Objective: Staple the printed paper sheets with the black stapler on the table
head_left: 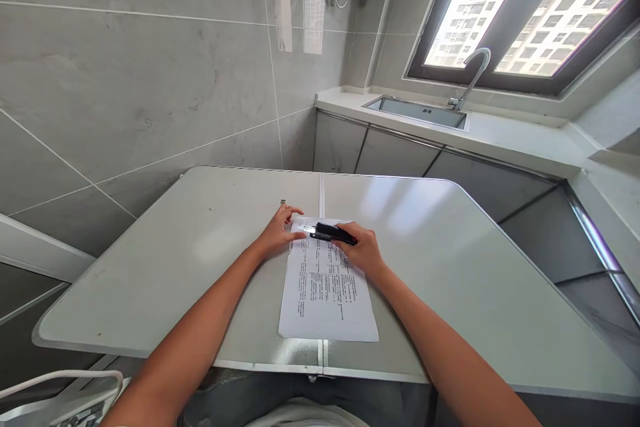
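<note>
A black stapler (pixel 327 232) lies across the top end of a white sheet of printed paper (pixel 330 313), with a silvery metal part pointing left. My right hand (pixel 363 250) is closed around the stapler's right end. At the paper's top left edge, my left hand (pixel 280 232) has its thumb and forefinger apart, the thumb close to the stapler's metal tip. Whether that thumb touches the metal I cannot tell. A small dark piece, perhaps a strip of staples (pixel 283 201), sits just beyond my left fingers.
The pale folding table (pixel 425 280) has a metal seam down its middle. Grey wall tiles (pixel 150 80) rise behind it on the left. A counter with a sink (pixel 420 112) and a curved faucet (pixel 473 77) runs along the right. A white frame (pixel 65 377) stands at lower left.
</note>
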### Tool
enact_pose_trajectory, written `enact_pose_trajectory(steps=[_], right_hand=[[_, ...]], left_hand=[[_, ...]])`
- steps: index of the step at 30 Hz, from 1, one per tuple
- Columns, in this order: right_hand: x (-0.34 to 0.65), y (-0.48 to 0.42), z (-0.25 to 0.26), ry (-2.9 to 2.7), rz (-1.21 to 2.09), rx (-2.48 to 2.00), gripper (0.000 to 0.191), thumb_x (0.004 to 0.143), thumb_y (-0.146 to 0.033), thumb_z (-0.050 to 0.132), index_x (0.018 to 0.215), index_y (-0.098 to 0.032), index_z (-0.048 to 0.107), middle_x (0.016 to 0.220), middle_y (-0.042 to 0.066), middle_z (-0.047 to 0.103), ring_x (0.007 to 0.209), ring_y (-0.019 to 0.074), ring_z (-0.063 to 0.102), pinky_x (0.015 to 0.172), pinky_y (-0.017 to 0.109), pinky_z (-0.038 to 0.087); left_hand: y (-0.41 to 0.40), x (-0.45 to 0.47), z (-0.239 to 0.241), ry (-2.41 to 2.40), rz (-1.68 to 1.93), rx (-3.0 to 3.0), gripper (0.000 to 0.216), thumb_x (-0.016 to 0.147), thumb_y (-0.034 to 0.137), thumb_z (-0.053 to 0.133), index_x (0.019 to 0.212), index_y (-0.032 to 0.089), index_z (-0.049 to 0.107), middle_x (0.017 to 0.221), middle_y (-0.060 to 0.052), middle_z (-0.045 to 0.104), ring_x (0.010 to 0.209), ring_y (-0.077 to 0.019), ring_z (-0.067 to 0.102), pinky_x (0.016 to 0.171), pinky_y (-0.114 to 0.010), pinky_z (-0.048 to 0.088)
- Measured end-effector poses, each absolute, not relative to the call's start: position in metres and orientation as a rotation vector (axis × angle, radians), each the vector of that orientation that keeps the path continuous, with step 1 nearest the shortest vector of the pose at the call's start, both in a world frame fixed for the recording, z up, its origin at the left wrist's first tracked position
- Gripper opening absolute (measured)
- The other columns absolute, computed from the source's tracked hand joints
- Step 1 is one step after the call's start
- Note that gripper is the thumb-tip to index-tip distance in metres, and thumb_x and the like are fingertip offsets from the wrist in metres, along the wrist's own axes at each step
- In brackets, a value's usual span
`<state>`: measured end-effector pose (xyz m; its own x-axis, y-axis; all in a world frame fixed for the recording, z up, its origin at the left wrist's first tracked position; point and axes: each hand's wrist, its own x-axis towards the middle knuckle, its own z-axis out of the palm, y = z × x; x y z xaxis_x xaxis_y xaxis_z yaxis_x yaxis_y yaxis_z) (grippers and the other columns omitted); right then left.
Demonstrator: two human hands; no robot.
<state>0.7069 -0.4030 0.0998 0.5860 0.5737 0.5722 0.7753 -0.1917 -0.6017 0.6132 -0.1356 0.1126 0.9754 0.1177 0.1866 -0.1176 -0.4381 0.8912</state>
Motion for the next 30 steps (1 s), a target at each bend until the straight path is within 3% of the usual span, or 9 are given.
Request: enact_pose_trajectory(steps=[4,7,13,17,20,23,26,30], right_hand=[[0.702,-0.406,0.108,-1.401,-0.702,-1.807,0.032,0.097,-0.012,0.057,0.122,-0.027,0.07,0.111,0.006,0.077,0.103,0.022,0.069,0.09,0.041,0.057],[0.697,-0.405,0.111,-1.614,-0.829,-1.827,0.036,0.098,-0.007,0.056,0.126,-0.027,0.068,0.117,0.005,0.077,0.106,0.0197,0.069,0.093,0.04,0.054],[0.695,-0.406,0.112,-1.714,-0.653,-1.934,0.034,0.102,-0.013,0.053,0.124,-0.033,0.07,0.124,0.001,0.075,0.112,0.019,0.068,0.098,0.04,0.052],[0.698,-0.404,0.113,-1.379,-0.576,-1.865,0.031,0.097,-0.015,0.057,0.118,-0.031,0.073,0.116,0.004,0.077,0.104,0.0233,0.07,0.094,0.044,0.054],[0.7,-0.405,0.115,-0.978,-0.437,-1.847,0.022,0.09,-0.025,0.068,0.11,-0.028,0.074,0.105,0.006,0.077,0.094,0.025,0.07,0.084,0.042,0.057],[0.702,-0.406,0.113,-0.812,-0.12,-1.857,0.024,0.08,-0.032,0.078,0.103,-0.025,0.074,0.095,0.004,0.077,0.082,0.023,0.07,0.074,0.037,0.057],[0.704,-0.406,0.108,-0.825,0.083,-1.852,0.028,0.074,-0.032,0.082,0.1,-0.023,0.076,0.089,0.002,0.076,0.078,0.0219,0.069,0.073,0.035,0.056],[0.705,-0.404,0.102,-0.916,0.203,-1.862,0.028,0.072,-0.028,0.084,0.098,-0.023,0.077,0.09,0.001,0.077,0.08,0.0211,0.069,0.077,0.035,0.054]], left_hand=[[-0.146,0.617,0.117,0.139,0.15,1.242,0.047,0.097,0.059,0.058,0.117,0.017,0.065,0.123,-0.014,0.06,0.115,-0.0257,0.061,0.102,-0.041,0.05],[-0.151,0.619,0.116,0.153,-0.071,0.902,0.043,0.1,0.05,0.056,0.114,0.011,0.066,0.125,-0.019,0.064,0.116,-0.0263,0.065,0.108,-0.041,0.049],[-0.15,0.619,0.109,0.169,-0.167,0.83,0.025,0.101,0.024,0.055,0.11,0.007,0.071,0.121,-0.019,0.071,0.116,-0.0249,0.069,0.112,-0.038,0.049],[-0.149,0.621,0.108,0.258,-0.046,0.885,0.023,0.098,0.007,0.051,0.109,0.003,0.07,0.118,-0.022,0.071,0.115,-0.0235,0.07,0.112,-0.037,0.05],[-0.144,0.624,0.106,0.355,0.148,0.976,0.018,0.1,0.009,0.053,0.107,0.005,0.069,0.114,-0.02,0.072,0.105,-0.0199,0.073,0.102,-0.033,0.057],[-0.138,0.625,0.104,0.37,0.295,1.08,0.017,0.1,0.024,0.063,0.106,0.009,0.069,0.105,-0.014,0.071,0.08,-0.0112,0.07,0.08,-0.025,0.061],[-0.139,0.623,0.106,0.289,0.319,1.15,0.032,0.096,0.042,0.07,0.106,0.012,0.069,0.097,-0.008,0.07,0.063,-0.0063,0.06,0.06,-0.02,0.055],[-0.151,0.615,0.119,0.114,0.272,1.37,0.046,0.095,0.057,0.065,0.111,0.014,0.067,0.094,-0.008,0.073,0.046,-0.0057,0.05,0.043,-0.021,0.041]])
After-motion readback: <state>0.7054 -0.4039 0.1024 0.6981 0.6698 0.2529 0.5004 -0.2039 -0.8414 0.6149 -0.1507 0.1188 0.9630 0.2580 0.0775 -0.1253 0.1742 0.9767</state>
